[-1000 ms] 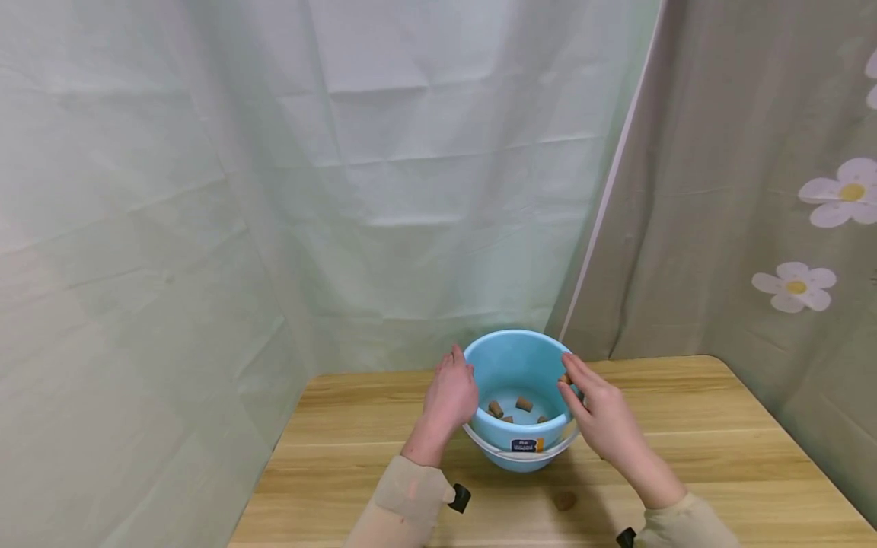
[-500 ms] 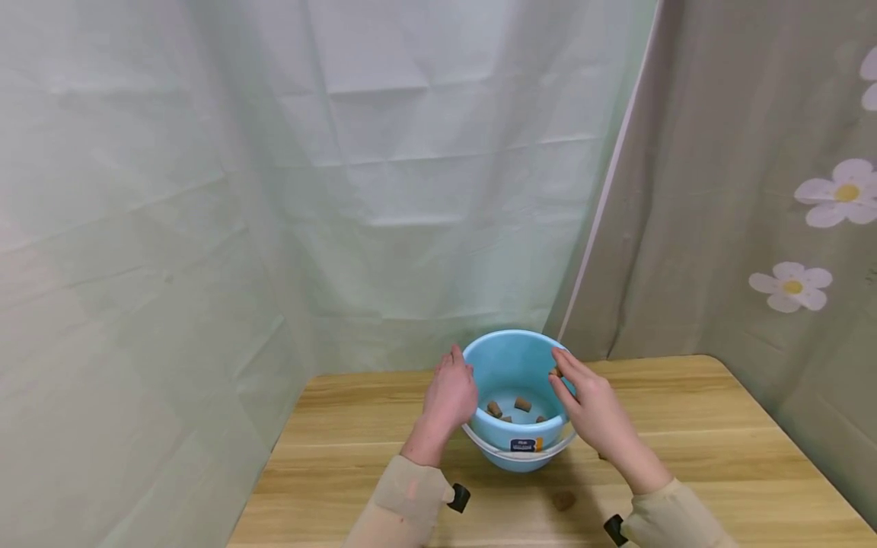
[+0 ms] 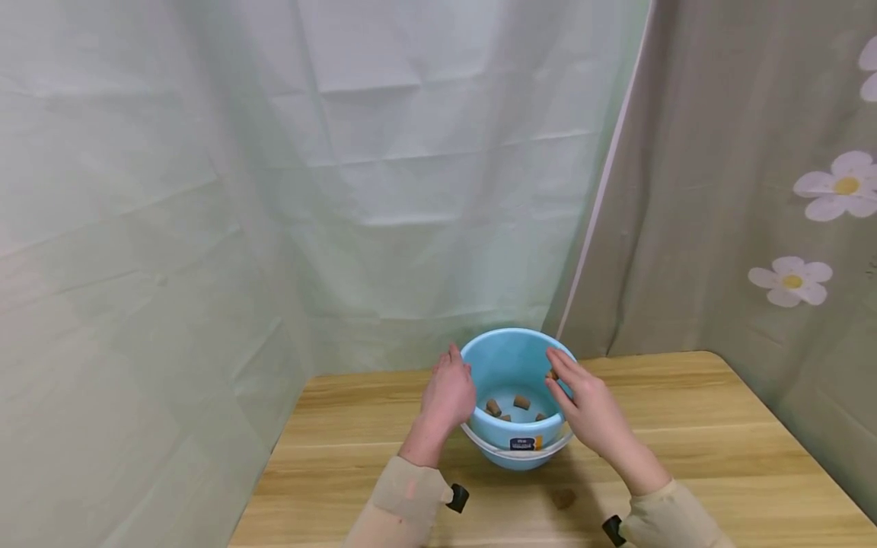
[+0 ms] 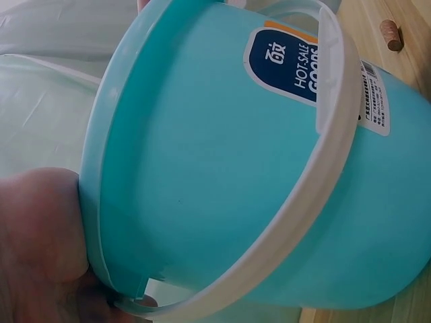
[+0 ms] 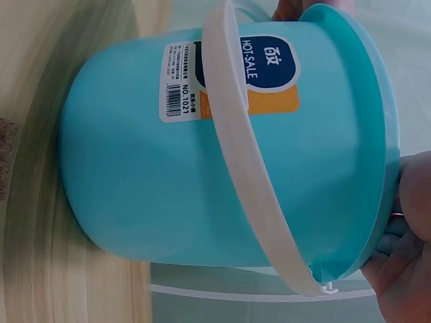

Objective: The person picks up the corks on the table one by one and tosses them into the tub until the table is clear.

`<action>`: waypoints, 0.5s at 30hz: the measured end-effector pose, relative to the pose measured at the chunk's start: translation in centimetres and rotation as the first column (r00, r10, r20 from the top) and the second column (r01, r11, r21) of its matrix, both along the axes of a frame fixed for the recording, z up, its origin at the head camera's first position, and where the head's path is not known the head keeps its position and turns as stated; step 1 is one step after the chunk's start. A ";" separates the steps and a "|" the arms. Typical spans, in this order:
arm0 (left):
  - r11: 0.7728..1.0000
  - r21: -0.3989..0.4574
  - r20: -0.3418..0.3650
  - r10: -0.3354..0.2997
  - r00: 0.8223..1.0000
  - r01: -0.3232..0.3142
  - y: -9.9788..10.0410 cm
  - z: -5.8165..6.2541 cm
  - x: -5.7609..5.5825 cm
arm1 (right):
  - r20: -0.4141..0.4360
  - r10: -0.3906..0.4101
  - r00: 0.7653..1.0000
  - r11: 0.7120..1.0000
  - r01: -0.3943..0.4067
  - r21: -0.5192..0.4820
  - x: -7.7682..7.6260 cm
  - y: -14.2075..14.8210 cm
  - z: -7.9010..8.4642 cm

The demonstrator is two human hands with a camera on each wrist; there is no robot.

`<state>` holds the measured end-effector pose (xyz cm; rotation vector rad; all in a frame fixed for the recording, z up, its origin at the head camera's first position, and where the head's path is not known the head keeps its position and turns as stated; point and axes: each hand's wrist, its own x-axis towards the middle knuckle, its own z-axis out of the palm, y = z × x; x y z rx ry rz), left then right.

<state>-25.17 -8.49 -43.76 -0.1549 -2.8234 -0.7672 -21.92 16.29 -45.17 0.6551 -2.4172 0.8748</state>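
Observation:
A light-blue bucket (image 3: 514, 438) with a white handle (image 4: 296, 222) stands upright on the table, several brown corks (image 3: 521, 402) lying on its bottom. My left hand (image 3: 448, 392) holds the bucket by the left side of its rim, near the handle's joint. Over the right part of the opening, my right hand (image 3: 592, 407) pinches another cork (image 3: 551, 374) between thumb and fingers. That hand's palm side is right at the rim in the right wrist view, where the bucket hides the pinched cork.
One loose cork (image 4: 390, 35) lies on the wooden table (image 3: 356, 457) in front of the bucket, and its edge shows in the right wrist view. A pale curtain (image 3: 384, 190) hangs behind the table, and a flowered grey one (image 3: 706, 228) hangs at the right.
My right hand has moved a little left with the pinched cork, from the right rim inward over the bucket's opening. My left hand stays on the rim.

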 end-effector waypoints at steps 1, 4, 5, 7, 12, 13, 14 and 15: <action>1.000 0.000 0.001 -0.002 1.000 0.002 0.0 0.0 0.0 | 0.003 0.001 1.000 1.000 -0.001 0.004 0.1 0.0 0.0; 1.000 0.001 0.001 -0.006 1.000 0.006 -0.1 0.0 0.1 | 0.004 0.004 1.000 1.000 -0.004 0.019 0.4 -0.1 0.1; 1.000 0.001 0.000 -0.005 1.000 0.005 -0.1 0.0 0.1 | 0.001 0.003 1.000 1.000 -0.003 0.024 0.5 -0.1 0.2; 1.000 0.001 -0.004 -0.005 1.000 0.005 -0.1 0.0 0.2 | -0.006 0.002 1.000 0.999 -0.002 0.033 0.7 -0.2 0.2; 1.000 -0.003 -0.001 -0.005 1.000 0.005 0.0 0.3 0.4 | -0.003 0.008 1.000 1.000 -0.007 0.024 0.8 -0.3 0.3; 1.000 -0.003 0.000 -0.004 1.000 0.004 0.0 0.3 0.4 | 0.003 0.010 1.000 1.000 -0.010 0.019 0.8 -0.3 0.3; 1.000 -0.005 0.002 -0.005 1.000 0.005 0.0 0.4 0.4 | 0.005 0.011 1.000 1.000 -0.011 0.015 0.8 -0.3 0.4; 1.000 -0.005 0.006 -0.005 1.000 0.005 0.0 0.4 0.4 | 0.007 0.012 1.000 1.000 -0.013 0.009 0.8 -0.3 0.4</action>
